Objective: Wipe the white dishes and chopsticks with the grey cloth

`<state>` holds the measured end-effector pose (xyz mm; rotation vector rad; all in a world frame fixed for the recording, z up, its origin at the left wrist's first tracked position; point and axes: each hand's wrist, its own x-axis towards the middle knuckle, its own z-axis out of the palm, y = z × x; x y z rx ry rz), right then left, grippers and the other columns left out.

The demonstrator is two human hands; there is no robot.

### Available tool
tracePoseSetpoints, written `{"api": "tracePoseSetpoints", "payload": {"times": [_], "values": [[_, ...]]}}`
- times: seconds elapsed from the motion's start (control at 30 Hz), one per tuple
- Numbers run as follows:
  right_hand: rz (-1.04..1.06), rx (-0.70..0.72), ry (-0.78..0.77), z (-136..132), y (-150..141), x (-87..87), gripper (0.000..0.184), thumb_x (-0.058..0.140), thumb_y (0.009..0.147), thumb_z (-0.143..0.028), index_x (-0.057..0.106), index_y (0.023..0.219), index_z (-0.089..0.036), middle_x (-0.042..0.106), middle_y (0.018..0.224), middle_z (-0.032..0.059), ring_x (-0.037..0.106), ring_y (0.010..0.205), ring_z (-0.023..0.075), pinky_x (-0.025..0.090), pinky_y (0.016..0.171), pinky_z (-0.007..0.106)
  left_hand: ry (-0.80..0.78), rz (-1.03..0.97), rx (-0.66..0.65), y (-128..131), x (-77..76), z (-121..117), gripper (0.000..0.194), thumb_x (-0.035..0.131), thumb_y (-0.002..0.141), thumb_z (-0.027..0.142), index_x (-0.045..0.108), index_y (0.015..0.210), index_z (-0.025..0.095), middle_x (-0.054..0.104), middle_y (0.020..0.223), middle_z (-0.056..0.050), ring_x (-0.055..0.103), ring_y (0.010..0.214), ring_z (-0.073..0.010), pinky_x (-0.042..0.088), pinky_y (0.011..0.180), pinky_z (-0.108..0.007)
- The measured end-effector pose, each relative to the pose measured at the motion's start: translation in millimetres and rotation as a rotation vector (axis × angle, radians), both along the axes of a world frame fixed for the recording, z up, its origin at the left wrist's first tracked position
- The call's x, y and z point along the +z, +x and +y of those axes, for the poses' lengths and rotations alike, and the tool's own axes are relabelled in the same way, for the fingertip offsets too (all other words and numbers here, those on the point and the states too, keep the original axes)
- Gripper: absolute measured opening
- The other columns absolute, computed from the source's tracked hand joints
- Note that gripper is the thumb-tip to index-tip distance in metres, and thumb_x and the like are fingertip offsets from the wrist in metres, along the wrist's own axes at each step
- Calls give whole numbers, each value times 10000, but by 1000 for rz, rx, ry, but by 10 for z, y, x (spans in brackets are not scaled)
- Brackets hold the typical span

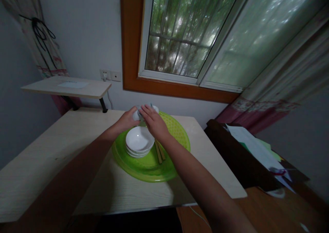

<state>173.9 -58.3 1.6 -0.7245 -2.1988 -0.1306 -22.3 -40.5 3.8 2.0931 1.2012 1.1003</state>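
Note:
My left hand (128, 118) is wrapped round a small white cup (136, 115) above the far side of a round green tray (144, 176). My right hand (154, 120) lies over the cup, fingers close together, pressing what looks like a thin greyish cloth (139, 107) against it. Much of the cup and cloth is hidden by the fingers. Just behind the right hand shows part of another white piece (155, 108); its kind is unclear. Nearer me on the tray sit several stacked white bowls (140, 139), with wooden chopsticks (159, 152) to their right.
The tray rests on a light wooden desk (51, 157). At the back left stands a raised shelf (66, 86) with a paper (73, 84) on it. Wall and window (180, 37) lie behind. To the right, papers (253, 147) top a dark piece of furniture (231, 157).

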Motion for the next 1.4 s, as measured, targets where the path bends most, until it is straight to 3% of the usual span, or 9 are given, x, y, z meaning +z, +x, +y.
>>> {"api": "tracePoseSetpoints", "payload": {"times": [0.17,0.37,0.53,0.7,0.93,1.17,1.4], "values": [[130,-50,-59,59,124,-15,519,429,1005,-158,413,1507,-289,418,1569,55,319,1490,203,292,1233,471,-13,-35,29,-36,-31,56,310,661,674,225,468,915,197,560,832,19,550,743,-152,408,627,-251],[392,-230,-244,197,298,-136,463,398,1029,-354,444,1461,-195,532,1459,148,513,1346,246,393,1155,475,-59,-187,31,-79,-58,121,368,682,667,242,459,955,195,548,874,11,568,808,-161,445,683,-261],[429,-278,-346,214,305,-201,523,372,1025,-444,407,1463,-161,528,1437,182,525,1315,279,408,1126,496,-103,-237,-2,-65,-79,143,382,685,661,242,430,942,209,521,828,28,549,754,-148,427,639,-249],[339,-220,-237,179,292,-165,556,448,1003,-420,354,1485,-159,484,1446,187,470,1345,281,364,1159,495,-66,-173,19,-58,-65,129,364,685,657,246,442,925,205,512,822,23,530,748,-153,416,637,-260],[305,-157,-117,241,322,-155,661,659,903,-394,358,1465,-219,485,1407,156,465,1315,287,394,1128,493,-78,-151,-14,-60,-63,127,365,683,655,251,466,943,195,553,899,-2,558,817,-172,442,694,-281],[351,-174,-131,239,356,-141,560,664,893,-317,433,1392,-213,531,1278,130,517,1201,273,435,1071,473,-68,-97,-8,-59,-92,129,357,687,664,248,478,948,191,553,874,8,568,803,-172,445,667,-272],[312,-193,-109,181,343,-66,541,629,915,-315,428,1411,-235,520,1306,138,492,1234,285,412,1092,493,34,-40,80,-24,-4,25,373,708,718,324,540,1019,182,622,961,-33,593,871,-194,474,751,-296]]}}
